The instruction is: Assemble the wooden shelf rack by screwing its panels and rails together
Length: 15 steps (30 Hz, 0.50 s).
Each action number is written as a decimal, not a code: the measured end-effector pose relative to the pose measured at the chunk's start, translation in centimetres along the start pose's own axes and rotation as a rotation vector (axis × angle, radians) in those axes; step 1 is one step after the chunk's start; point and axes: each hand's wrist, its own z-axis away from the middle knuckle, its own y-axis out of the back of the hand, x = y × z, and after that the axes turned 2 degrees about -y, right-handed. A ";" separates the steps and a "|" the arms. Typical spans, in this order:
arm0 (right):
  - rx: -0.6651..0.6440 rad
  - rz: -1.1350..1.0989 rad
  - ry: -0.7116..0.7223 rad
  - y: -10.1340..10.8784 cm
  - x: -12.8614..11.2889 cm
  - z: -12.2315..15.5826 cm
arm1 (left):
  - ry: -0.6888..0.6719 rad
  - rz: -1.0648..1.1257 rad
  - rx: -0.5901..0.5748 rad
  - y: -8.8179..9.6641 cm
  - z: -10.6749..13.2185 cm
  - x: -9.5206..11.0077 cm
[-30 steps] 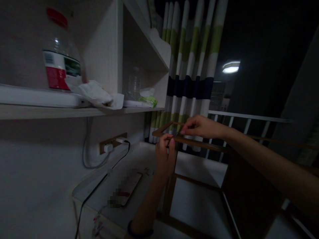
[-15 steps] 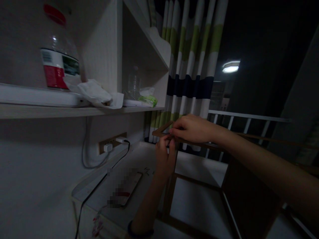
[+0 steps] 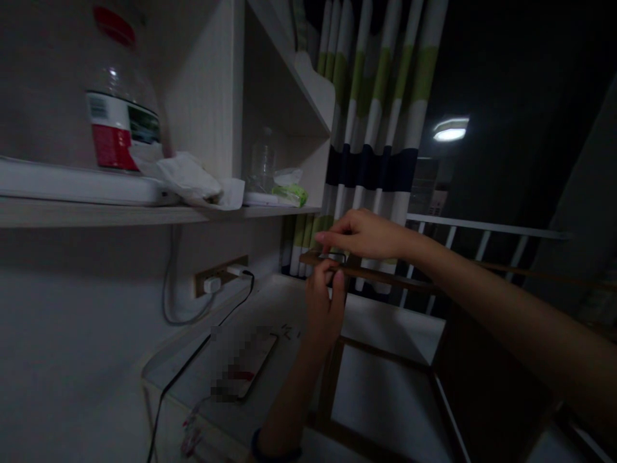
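Observation:
A brown wooden frame [image 3: 385, 276] stands raised above the desk, its corner between my two hands. At the corner's underside my left hand [image 3: 325, 302] is closed, fingertips bent against the wood. Just above it, my right hand [image 3: 369, 235] reaches in from the right with thumb and fingers curled together. A thin dark bent rod, like a hex key [image 3: 341, 255], shows under the right fingers at the frame's top edge. Its other end is hidden by the fingers. Small dark pieces [image 3: 286, 332], perhaps screws, lie on the desk left of my left wrist.
A phone [image 3: 255, 370] lies on the white desk [image 3: 193, 373], beside a black cable [image 3: 193, 354]. Chargers fill part of a wall socket [image 3: 212, 285]. Overhead, a shelf [image 3: 144, 217] carries a bottle [image 3: 113, 128] and crumpled tissue [image 3: 193, 180]. A dark panel [image 3: 486, 366] leans at right.
My right hand has risen slightly from the frame's corner, and the bent rod beneath it has come into sight. My left hand stays at the corner. The view has shifted slightly.

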 end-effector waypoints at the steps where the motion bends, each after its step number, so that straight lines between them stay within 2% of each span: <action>1: 0.007 -0.005 -0.010 0.0 0.2 -0.1 | -0.008 -0.007 0.002 0.0 0.0 0.0; 7: 0.013 -0.023 -0.045 -0.3 1.7 -0.2 | -0.018 -0.019 0.012 0.0 0.0 0.0; 15: -0.024 0.025 -0.009 -0.7 3.1 0.0 | 0.018 0.065 0.051 -0.4 -0.4 0.6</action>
